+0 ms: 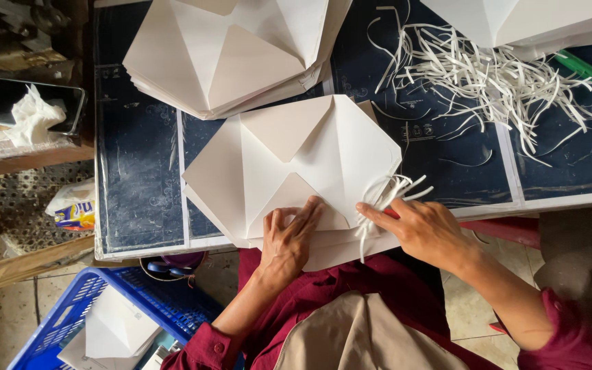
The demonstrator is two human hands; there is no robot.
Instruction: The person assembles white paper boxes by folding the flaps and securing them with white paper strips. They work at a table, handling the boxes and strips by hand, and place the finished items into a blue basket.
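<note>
Envelope: a white paper envelope (296,164), unglued, side and top flaps folded in to a point, lies at the centre of the table (138,171), topmost of a small pile at the near edge.
Look: matte, clean, crisp creases; the bottom flap is a triangle pointing to 12 o'clock.
Left hand: the left hand (288,240) lies flat on that bottom flap at 6 o'clock of the envelope, fingers (306,211) close together and stretched out, pressing, holding nothing.
Right hand: the right hand (426,229) sits at 4 o'clock of the envelope, fingers narrow, pinched on a bunch of white strips (381,199) that touch the envelope's right corner.
Edges: the pile overhangs the table's near edge toward the person's lap; the envelope's top corner nearly meets the stack at 12 o'clock.
Stack: a thick stack (227,55) of like envelopes at 11 o'clock.
Scraps: loose paper scraps (495,79) spread at 2 o'clock, with a second stack (529,24) beyond them and a green stick (587,72) at the far right.
Open room: bare dark table at 9 o'clock and at 3 o'clock of the envelope.
Below: a blue crate (166,305) with paper on the floor at 7 o'clock.
</note>
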